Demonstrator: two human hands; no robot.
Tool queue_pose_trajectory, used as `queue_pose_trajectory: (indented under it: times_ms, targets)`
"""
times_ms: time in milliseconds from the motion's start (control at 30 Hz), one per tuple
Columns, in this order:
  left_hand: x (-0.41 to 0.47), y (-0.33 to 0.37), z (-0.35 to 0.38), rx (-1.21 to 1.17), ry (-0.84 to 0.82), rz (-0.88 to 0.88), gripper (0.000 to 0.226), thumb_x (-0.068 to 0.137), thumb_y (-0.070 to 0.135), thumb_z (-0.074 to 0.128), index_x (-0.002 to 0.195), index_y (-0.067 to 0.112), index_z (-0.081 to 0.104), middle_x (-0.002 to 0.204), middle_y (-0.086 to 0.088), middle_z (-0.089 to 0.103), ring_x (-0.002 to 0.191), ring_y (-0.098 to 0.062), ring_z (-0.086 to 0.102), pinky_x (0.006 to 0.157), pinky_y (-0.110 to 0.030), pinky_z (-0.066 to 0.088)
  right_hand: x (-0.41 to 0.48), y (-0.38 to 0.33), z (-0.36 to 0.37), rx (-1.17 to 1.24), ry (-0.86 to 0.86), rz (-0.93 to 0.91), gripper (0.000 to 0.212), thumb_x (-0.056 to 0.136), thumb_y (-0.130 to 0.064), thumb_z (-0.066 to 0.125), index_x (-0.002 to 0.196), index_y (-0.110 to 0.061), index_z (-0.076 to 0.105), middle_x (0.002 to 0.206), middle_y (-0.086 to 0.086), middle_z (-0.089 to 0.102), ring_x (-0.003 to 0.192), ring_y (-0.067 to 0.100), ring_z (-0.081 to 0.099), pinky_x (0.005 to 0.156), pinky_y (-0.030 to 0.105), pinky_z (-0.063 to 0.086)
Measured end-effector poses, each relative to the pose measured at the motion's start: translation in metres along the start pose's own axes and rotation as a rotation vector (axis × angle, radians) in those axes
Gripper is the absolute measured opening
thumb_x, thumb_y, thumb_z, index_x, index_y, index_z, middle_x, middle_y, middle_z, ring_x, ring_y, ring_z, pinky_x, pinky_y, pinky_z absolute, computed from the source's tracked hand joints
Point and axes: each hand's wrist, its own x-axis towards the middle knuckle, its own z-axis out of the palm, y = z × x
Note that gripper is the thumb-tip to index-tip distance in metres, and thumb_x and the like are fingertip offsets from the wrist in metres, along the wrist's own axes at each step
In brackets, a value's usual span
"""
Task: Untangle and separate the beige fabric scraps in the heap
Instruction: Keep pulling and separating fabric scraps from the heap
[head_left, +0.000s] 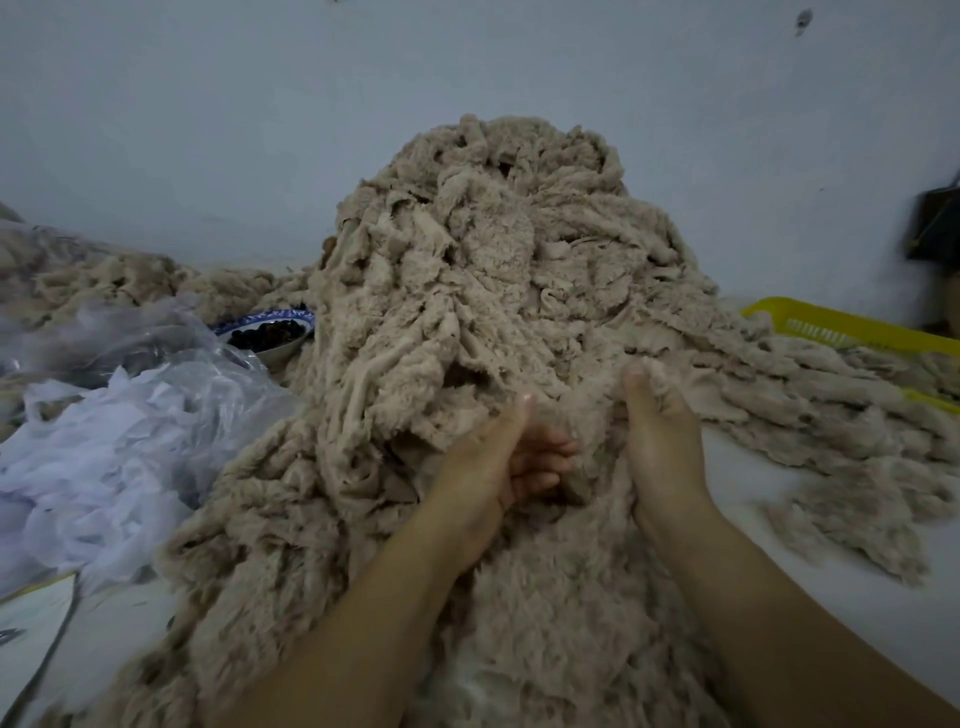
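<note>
Both grips held fleece at the beige heap (467, 291): your left hand (498, 462) clutched a scrap (571, 486), your right hand (662, 441) pinched a tuft (658, 370).

Makeshift textile workroom: fleece scrap heap (493, 291), plastic bags (130, 415).
</note>
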Motion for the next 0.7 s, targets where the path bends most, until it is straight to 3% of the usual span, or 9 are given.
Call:
queue_pose_trajectory:
  times_ms: [67, 133, 167, 233, 300, 433, 533, 633, 700]
  targets:
    - [-0.001, -0.004, 0.006, 0.047, 0.040, 0.100, 0.043, 0.074, 0.064, 0.073, 0.089, 0.024, 0.080, 0.100, -0.004, 0.077, 0.091, -0.014, 0.073, 0.078, -0.023, 0.057, -0.011, -0.005, 0.000, 0.036, -0.060, -0.030, 0.045, 0.094, -0.064, 0.047, 0.102, -0.027, 0.071, 0.108, 0.003, 0.074, 0.091, 0.006, 0.071, 0.076, 0.029, 0.058]
    - [-0.004, -0.006, 0.009, 0.128, 0.061, 0.157, 0.054, 0.066, 0.073, 0.075, 0.102, 0.032, 0.074, 0.109, 0.007, 0.075, 0.103, -0.010, 0.071, 0.090, -0.028, 0.054, -0.028, -0.012, 0.003, 0.049, -0.272, -0.066, 0.057, 0.092, -0.073, 0.034, 0.091, -0.035, 0.076, 0.091, -0.002, 0.077, 0.073, 0.000, 0.071, 0.056, 0.014, 0.053]
    - [-0.005, -0.007, 0.009, 0.167, 0.073, 0.170, 0.061, 0.063, 0.076, 0.075, 0.105, 0.033, 0.072, 0.110, 0.009, 0.075, 0.105, -0.010, 0.070, 0.091, -0.030, 0.054, -0.035, -0.013, 0.007, -0.005, -0.393, -0.109, 0.064, 0.088, -0.079, 0.026, 0.096, -0.040, 0.076, 0.093, -0.008, 0.077, 0.077, -0.003, 0.071, 0.057, 0.010, 0.051]
    - [-0.006, -0.007, 0.006, 0.152, 0.051, 0.210, 0.059, 0.075, 0.066, 0.075, 0.115, 0.022, 0.069, 0.113, 0.000, 0.074, 0.108, -0.017, 0.070, 0.092, -0.036, 0.056, -0.048, -0.012, 0.014, -0.098, -0.577, -0.207, 0.073, 0.084, -0.087, 0.018, 0.120, -0.046, 0.066, 0.122, -0.024, 0.067, 0.115, -0.010, 0.057, 0.087, 0.010, 0.048]
    - [-0.006, -0.004, 0.001, -0.028, 0.074, 0.174, 0.055, 0.090, 0.048, 0.067, 0.124, 0.005, 0.063, 0.118, -0.014, 0.071, 0.113, -0.027, 0.068, 0.093, -0.040, 0.055, -0.052, -0.008, 0.017, -0.133, -0.658, -0.265, 0.077, 0.082, -0.088, 0.014, 0.132, -0.048, 0.056, 0.140, -0.026, 0.054, 0.135, -0.009, 0.040, 0.107, 0.017, 0.035]
    - [-0.003, 0.005, -0.013, -0.369, 0.169, -0.008, 0.034, 0.102, 0.025, 0.050, 0.119, 0.003, 0.068, 0.119, -0.016, 0.071, 0.107, -0.024, 0.070, 0.090, -0.035, 0.053, -0.046, -0.007, 0.014, -0.128, -0.554, -0.330, 0.058, 0.096, -0.070, 0.021, 0.123, -0.041, 0.064, 0.133, -0.028, 0.058, 0.132, -0.010, 0.042, 0.106, 0.010, 0.031]
    - [-0.003, 0.007, -0.016, -0.400, 0.151, -0.008, 0.037, 0.100, 0.024, 0.048, 0.118, 0.000, 0.069, 0.119, -0.018, 0.070, 0.104, -0.025, 0.068, 0.091, -0.036, 0.052, -0.038, -0.002, 0.012, -0.197, -0.459, -0.335, 0.026, 0.103, -0.047, 0.040, 0.123, -0.047, 0.057, 0.131, -0.024, 0.058, 0.122, -0.016, 0.046, 0.091, 0.000, 0.035]
    - [-0.005, 0.006, -0.018, -0.396, 0.087, -0.025, 0.039, 0.098, 0.028, 0.048, 0.114, 0.002, 0.073, 0.120, -0.019, 0.070, 0.110, -0.027, 0.069, 0.095, -0.038, 0.054, -0.033, 0.000, 0.010, -0.179, -0.460, -0.269, 0.025, 0.101, -0.037, 0.051, 0.124, -0.045, 0.053, 0.124, -0.031, 0.056, 0.109, -0.023, 0.049, 0.081, -0.002, 0.039]
    - [-0.006, 0.005, -0.019, -0.361, 0.063, -0.023, 0.038, 0.098, 0.030, 0.049, 0.110, 0.006, 0.076, 0.119, -0.017, 0.071, 0.111, -0.026, 0.068, 0.094, -0.037, 0.055, -0.032, -0.001, 0.010, -0.171, -0.464, -0.218, 0.019, 0.098, -0.044, 0.053, 0.115, -0.052, 0.052, 0.113, -0.036, 0.058, 0.104, -0.023, 0.051, 0.078, -0.002, 0.040]
